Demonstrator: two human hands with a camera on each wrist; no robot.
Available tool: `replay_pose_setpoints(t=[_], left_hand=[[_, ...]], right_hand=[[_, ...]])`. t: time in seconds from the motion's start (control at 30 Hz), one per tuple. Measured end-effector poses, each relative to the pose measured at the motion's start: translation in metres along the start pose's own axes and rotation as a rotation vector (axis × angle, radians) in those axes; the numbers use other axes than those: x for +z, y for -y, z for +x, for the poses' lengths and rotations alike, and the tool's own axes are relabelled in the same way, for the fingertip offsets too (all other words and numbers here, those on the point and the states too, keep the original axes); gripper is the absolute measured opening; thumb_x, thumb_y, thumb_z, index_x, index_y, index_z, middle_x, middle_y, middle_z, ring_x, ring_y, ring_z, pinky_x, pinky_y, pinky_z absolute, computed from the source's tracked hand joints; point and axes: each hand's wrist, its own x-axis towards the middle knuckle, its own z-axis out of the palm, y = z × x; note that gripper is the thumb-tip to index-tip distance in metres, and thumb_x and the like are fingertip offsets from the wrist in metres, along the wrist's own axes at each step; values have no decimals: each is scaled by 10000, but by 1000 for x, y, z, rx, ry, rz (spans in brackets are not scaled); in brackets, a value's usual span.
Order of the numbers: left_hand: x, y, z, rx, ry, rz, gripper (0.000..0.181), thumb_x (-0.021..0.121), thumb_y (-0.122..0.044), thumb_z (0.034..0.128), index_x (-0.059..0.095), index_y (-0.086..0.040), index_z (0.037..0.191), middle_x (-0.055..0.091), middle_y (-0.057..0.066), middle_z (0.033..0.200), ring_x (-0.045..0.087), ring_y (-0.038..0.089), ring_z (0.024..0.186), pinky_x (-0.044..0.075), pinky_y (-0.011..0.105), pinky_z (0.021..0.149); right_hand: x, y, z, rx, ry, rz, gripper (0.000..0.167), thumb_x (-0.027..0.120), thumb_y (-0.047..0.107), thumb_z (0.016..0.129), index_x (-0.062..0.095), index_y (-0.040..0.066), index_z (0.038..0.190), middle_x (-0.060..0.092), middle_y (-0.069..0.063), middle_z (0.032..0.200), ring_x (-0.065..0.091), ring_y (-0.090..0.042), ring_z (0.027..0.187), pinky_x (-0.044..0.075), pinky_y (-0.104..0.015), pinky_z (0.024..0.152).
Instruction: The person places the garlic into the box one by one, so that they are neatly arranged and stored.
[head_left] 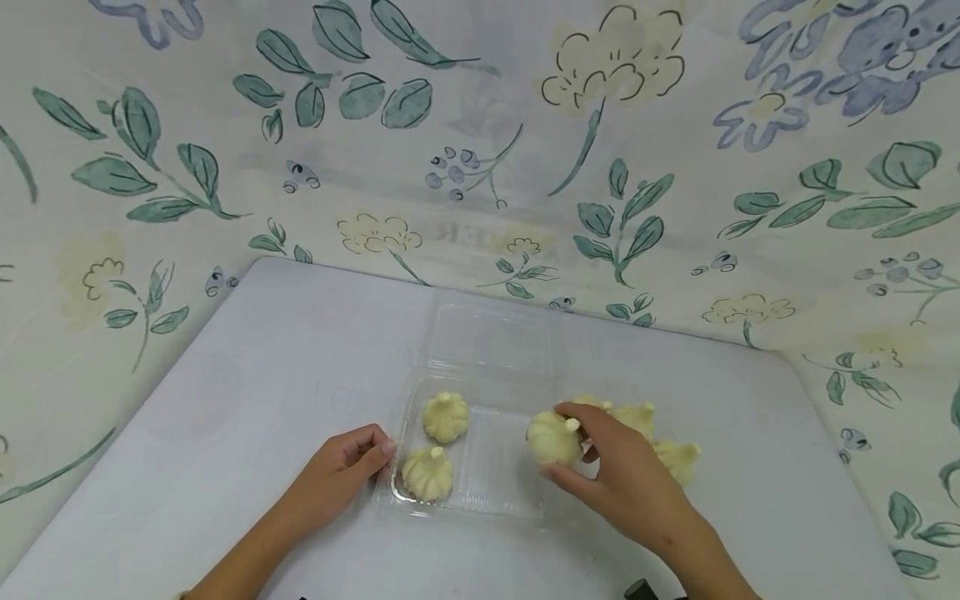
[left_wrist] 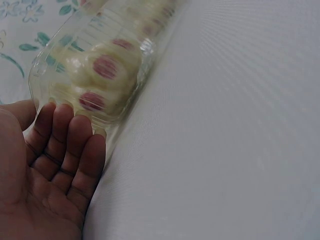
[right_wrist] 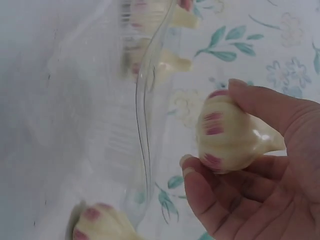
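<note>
A clear plastic clamshell box (head_left: 498,467) lies with its lid folded back on the white table. Two pale garlic bulbs (head_left: 427,475) with purple patches sit in its left part. My left hand (head_left: 337,471) grips the box's left wall, thumb at the rim; in the left wrist view the fingers (left_wrist: 80,135) lie along the outside of the wall. Between thumb and fingers, my right hand (head_left: 630,471) holds another garlic bulb (right_wrist: 225,132) above the right side of the box, stem pointing toward the palm. More garlic bulbs (head_left: 678,458) lie beyond that hand, partly hidden by it.
The box's lid (head_left: 491,337) lies flat behind it, toward the table's back edge. A floral cloth (head_left: 480,167) hangs behind and around the white table (head_left: 300,350). A small black object (head_left: 640,590) shows at the bottom edge, near the right forearm.
</note>
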Motion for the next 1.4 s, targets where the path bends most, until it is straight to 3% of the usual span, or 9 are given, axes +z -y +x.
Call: replay_pose_setpoints(t=[0.2,0.4,0.57,0.73,0.8,0.93,1.17,1.4], left_hand=[[2,1,-2,-4,-6,2,246,575,-205,1095,617,-101,876,621,19,812,599,167,789,501,272,742],[3,1,-2,-15,-5,6,251,577,-210,1095,614,-98,873,621,18,811,597,165,793,497,267,745],[2,3,-5,-12,-7,3,249,576,-201,1094,612,-101,870,620,16,804,596,162,785,497,269,738],[2,3,-5,0,-4,8,241,579,-203,1094,614,-116,871,618,11,805,596,162,780,498,273,733],[2,2,-4,0,-2,14,238,583,-212,1093,616,-123,874,618,7,809,594,166,783,494,271,735],[2,0,-3,-8,-7,25,234,590,-220,1089,619,-128,876,616,-1,807,589,165,774,489,266,727],[1,-1,-2,-15,-13,42,232,592,-223,1088,619,-133,876,608,-5,803,580,160,759,482,264,711],[0,-2,-1,-30,-10,41,234,599,-238,1085,625,-133,878,604,-2,807,574,162,763,476,266,706]], right_hand=[[19,4,19,6,60,25,602,874,319,879,609,138,1388,639,72,1045,609,-122,850,552,-283,743],[41,-1,31,-18,73,55,619,860,321,896,587,103,1406,624,53,1040,621,-174,823,535,-270,713],[61,-4,40,-43,59,82,617,870,289,888,590,76,1395,642,34,1075,607,-145,813,531,-280,705],[78,-6,46,-74,38,-9,626,872,301,886,580,72,1391,652,-31,1289,647,-139,1045,557,-354,861],[81,-6,48,-73,36,-28,639,874,307,885,573,72,1397,628,-53,1353,638,-177,1161,542,-388,946],[83,-4,50,-59,35,-36,655,868,322,889,572,68,1415,612,-73,1382,619,-235,1240,515,-421,1014],[83,-3,53,-2,45,-81,667,856,376,890,593,82,1429,642,-71,1350,638,-232,1203,528,-426,985],[84,-2,55,25,57,-59,746,860,389,886,537,66,1476,630,-103,1381,628,-251,1235,517,-439,1009]])
